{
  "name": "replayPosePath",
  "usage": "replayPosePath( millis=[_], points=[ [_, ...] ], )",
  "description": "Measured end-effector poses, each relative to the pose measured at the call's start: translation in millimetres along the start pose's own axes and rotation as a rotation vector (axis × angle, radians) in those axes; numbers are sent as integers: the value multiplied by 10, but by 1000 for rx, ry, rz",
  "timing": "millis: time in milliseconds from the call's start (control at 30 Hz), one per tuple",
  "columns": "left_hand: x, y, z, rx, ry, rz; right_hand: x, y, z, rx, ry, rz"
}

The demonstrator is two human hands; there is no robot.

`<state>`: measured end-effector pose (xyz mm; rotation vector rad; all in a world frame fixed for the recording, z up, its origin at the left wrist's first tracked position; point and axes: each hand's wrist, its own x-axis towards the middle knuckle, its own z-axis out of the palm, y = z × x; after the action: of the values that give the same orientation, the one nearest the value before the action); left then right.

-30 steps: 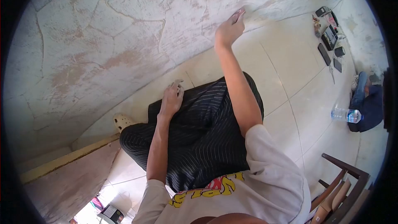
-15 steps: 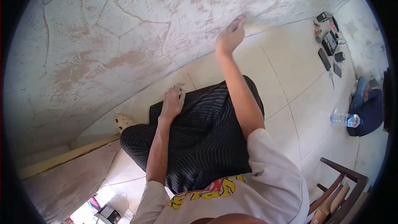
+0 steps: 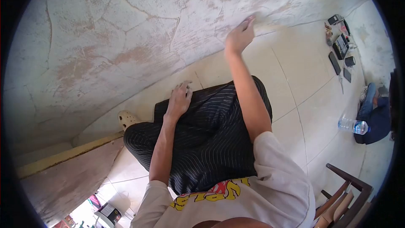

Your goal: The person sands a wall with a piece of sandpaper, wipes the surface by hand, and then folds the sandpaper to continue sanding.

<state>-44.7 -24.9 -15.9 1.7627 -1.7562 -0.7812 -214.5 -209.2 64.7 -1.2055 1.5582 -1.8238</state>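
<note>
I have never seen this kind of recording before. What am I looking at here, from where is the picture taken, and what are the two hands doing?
The picture comes from one camera worn on a person's head, looking forward and down, so you see the person's own body from above. The round dark border comes from the wide lens. There is no machine here, only two bare hands. The person sits on a tiled floor facing a rough, cracked wall. The right hand is stretched out with its fingers against the wall near its bottom edge; whether it holds something small cannot be told. The left hand rests on the knee of the striped trousers and holds nothing. Farther right on the floor lie a few small dark devices, a water bottle and a blue bag. A wooden chair stands at the lower right.
</note>
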Motion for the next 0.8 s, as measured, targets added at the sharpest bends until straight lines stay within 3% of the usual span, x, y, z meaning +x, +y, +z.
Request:
replayPosePath(
  millis=[67,167,300,367,433,467,500,533,600,667,767,800],
  points=[
    [-60,-65,52,38,-23,-22,182,-104,31,-6,147,209],
    [18,-124,34,62,-21,4,-180,-65,-27,-111,-23,19],
    [17,-82,48,-39,-10,60,146,130,36,105,62,124],
    [-37,-87,1,27,11,87,90,465,84,-174,89,-277],
    [-202,0,-304,121,119,80,35,395,44,-67,17,-160],
    [-275,164,-523,137,176,112,141,481,-7,94,-60,97],
    [-316,321,-702,154,230,156,93,227,-47,127,-109,192],
    [-417,385,-877,284,393,216,71,-24,-107,150,-149,287],
    [-711,562,-1365,497,513,186,34,-57,-78,174,-143,272],
    [-1053,561,-1726,798,625,67,35,85,-40,197,-125,268],
    [-1389,665,-2275,997,642,-54,104,376,55,253,-72,145],
    [-1483,583,-2380,1244,583,-134,95,340,45,249,-70,166]
  ],
)
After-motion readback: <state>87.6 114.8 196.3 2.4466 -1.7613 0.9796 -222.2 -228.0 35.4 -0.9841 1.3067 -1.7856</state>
